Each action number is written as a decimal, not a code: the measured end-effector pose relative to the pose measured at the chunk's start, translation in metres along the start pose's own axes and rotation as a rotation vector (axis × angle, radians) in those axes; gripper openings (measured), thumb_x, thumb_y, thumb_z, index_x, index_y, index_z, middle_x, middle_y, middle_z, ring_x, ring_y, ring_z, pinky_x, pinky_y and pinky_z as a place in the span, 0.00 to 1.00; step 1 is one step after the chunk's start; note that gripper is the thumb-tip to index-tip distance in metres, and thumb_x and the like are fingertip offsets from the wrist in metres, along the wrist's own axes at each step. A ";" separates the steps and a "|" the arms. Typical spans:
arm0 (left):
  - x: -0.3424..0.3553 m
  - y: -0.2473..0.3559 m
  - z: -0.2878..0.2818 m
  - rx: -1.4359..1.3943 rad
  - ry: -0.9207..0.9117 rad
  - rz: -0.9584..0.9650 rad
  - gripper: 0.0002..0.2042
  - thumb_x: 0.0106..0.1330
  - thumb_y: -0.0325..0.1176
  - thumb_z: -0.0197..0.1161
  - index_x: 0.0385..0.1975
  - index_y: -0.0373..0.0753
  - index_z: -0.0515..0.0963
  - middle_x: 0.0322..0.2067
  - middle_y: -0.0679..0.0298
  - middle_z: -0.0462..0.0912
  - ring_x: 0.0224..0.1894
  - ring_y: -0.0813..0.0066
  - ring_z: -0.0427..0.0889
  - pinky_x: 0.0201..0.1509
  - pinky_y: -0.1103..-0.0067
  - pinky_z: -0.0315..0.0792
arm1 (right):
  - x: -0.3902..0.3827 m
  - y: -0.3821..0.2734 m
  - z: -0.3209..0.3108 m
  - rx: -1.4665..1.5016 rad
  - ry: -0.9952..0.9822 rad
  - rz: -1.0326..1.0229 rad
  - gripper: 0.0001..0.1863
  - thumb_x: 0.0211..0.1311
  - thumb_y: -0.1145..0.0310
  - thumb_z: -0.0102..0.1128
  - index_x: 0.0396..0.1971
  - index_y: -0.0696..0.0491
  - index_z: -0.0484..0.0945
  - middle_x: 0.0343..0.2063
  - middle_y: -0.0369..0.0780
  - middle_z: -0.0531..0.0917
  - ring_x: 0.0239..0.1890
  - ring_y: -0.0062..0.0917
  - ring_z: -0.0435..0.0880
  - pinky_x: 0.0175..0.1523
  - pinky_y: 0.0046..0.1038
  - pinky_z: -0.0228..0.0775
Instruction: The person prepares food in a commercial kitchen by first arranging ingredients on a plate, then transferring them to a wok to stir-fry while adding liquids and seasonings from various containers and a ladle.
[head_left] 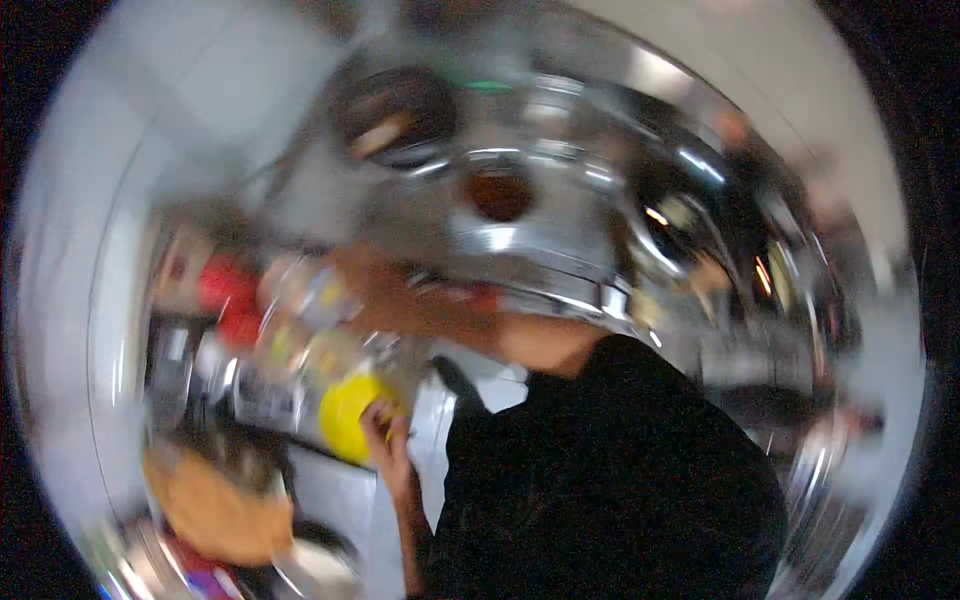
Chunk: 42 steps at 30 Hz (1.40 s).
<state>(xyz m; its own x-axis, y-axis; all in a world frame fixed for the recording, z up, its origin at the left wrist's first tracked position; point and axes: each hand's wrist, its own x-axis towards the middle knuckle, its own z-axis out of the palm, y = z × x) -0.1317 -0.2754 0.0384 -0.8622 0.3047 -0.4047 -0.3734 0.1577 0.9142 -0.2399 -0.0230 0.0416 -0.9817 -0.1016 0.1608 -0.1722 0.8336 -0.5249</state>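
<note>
The whole view is smeared by motion. At the lower left, my left hand has its fingers closed on the rim of a bright yellow round thing, possibly a lid or a bowl; its kind is unclear. My right arm stretches across to the left, over the counter's edge. Its hand is among blurred, pale containers, near a red object. Blur hides my right fingers and whatever they may touch or hold.
Beyond my right arm, a steel counter holds a pot with reddish-brown contents and a dark pan with a light-coloured piece inside. More dark pans stand at the right. An orange-tan object lies at the lower left.
</note>
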 end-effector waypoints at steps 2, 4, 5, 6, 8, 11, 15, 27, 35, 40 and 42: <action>0.014 -0.009 0.014 0.022 -0.277 0.022 0.16 0.71 0.39 0.57 0.54 0.38 0.70 0.49 0.59 0.76 0.44 0.72 0.76 0.45 0.77 0.73 | -0.074 -0.012 -0.019 0.131 0.112 0.030 0.31 0.46 0.57 0.67 0.50 0.58 0.74 0.45 0.53 0.78 0.49 0.45 0.77 0.56 0.46 0.67; 0.027 -0.020 0.048 0.141 -0.556 0.076 0.17 0.71 0.40 0.56 0.54 0.37 0.70 0.48 0.59 0.77 0.43 0.71 0.77 0.44 0.77 0.74 | -0.159 -0.017 -0.026 0.245 0.154 0.177 0.27 0.50 0.58 0.64 0.49 0.56 0.75 0.43 0.52 0.79 0.47 0.44 0.79 0.53 0.46 0.69; 0.033 -0.028 0.065 0.233 -0.713 0.159 0.17 0.72 0.41 0.55 0.54 0.37 0.70 0.47 0.58 0.78 0.43 0.70 0.78 0.44 0.77 0.75 | -0.202 -0.021 -0.027 0.301 0.181 0.289 0.25 0.51 0.59 0.63 0.48 0.55 0.75 0.41 0.51 0.80 0.45 0.43 0.80 0.52 0.45 0.70; 0.035 -0.038 0.081 0.344 -0.871 0.275 0.17 0.72 0.41 0.55 0.53 0.37 0.71 0.47 0.58 0.78 0.43 0.70 0.79 0.44 0.77 0.75 | -0.248 -0.023 -0.025 0.353 0.225 0.432 0.23 0.53 0.60 0.62 0.48 0.55 0.76 0.40 0.51 0.81 0.44 0.42 0.81 0.50 0.45 0.71; 0.038 -0.057 0.113 0.448 -1.146 0.333 0.18 0.73 0.43 0.54 0.53 0.36 0.71 0.46 0.58 0.79 0.42 0.68 0.80 0.43 0.78 0.76 | -0.349 -0.037 -0.013 0.425 0.374 0.786 0.18 0.57 0.62 0.59 0.46 0.53 0.77 0.38 0.50 0.82 0.41 0.41 0.83 0.47 0.44 0.74; 0.033 -0.066 0.190 0.431 -1.386 0.017 0.23 0.70 0.45 0.56 0.61 0.43 0.66 0.47 0.59 0.82 0.42 0.62 0.83 0.45 0.66 0.77 | -0.509 -0.083 0.024 0.451 0.682 1.441 0.16 0.59 0.61 0.58 0.44 0.54 0.78 0.38 0.47 0.84 0.42 0.37 0.84 0.48 0.40 0.76; -0.079 -0.034 0.288 0.816 -1.368 -0.015 0.17 0.73 0.43 0.53 0.53 0.37 0.72 0.43 0.60 0.82 0.38 0.72 0.81 0.39 0.77 0.75 | -0.709 -0.131 0.163 0.886 1.887 1.559 0.16 0.68 0.56 0.56 0.43 0.55 0.78 0.33 0.44 0.85 0.31 0.27 0.85 0.37 0.32 0.79; -0.370 -0.168 0.445 1.139 -1.836 -0.063 0.13 0.75 0.39 0.52 0.51 0.38 0.73 0.43 0.60 0.82 0.39 0.76 0.81 0.39 0.82 0.73 | -0.967 -0.396 0.280 0.039 3.769 0.686 0.21 0.71 0.66 0.49 0.53 0.65 0.57 0.39 0.62 0.79 0.30 0.44 0.87 0.36 0.37 0.86; -0.493 -0.211 0.470 1.178 -2.171 0.289 0.16 0.71 0.38 0.59 0.53 0.36 0.74 0.45 0.61 0.82 0.44 0.73 0.80 0.44 0.79 0.71 | -0.976 -0.427 0.251 -0.093 3.395 1.335 0.14 0.69 0.75 0.50 0.52 0.55 0.61 0.31 0.48 0.81 0.23 0.31 0.85 0.25 0.27 0.80; -0.570 -0.204 0.482 0.762 -2.298 1.120 0.25 0.60 0.36 0.69 0.56 0.35 0.72 0.57 0.52 0.74 0.58 0.57 0.74 0.61 0.67 0.70 | -0.961 -0.410 0.111 0.269 2.859 1.482 0.19 0.68 0.71 0.56 0.56 0.56 0.66 0.28 0.40 0.81 0.21 0.24 0.83 0.25 0.23 0.78; -0.588 -0.190 0.495 0.499 -2.313 1.204 0.28 0.57 0.35 0.69 0.57 0.34 0.71 0.58 0.49 0.73 0.60 0.51 0.72 0.65 0.63 0.65 | -0.962 -0.377 0.080 0.350 2.627 1.531 0.22 0.67 0.71 0.56 0.59 0.56 0.66 0.27 0.39 0.81 0.21 0.22 0.82 0.25 0.23 0.78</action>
<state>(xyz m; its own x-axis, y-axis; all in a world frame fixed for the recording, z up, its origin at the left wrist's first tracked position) 0.6162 -0.0195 0.0918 0.9351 0.2694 0.2301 0.0204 -0.6893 0.7242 0.7633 -0.2834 0.0182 0.9085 0.2712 -0.3178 -0.3045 -0.0912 -0.9482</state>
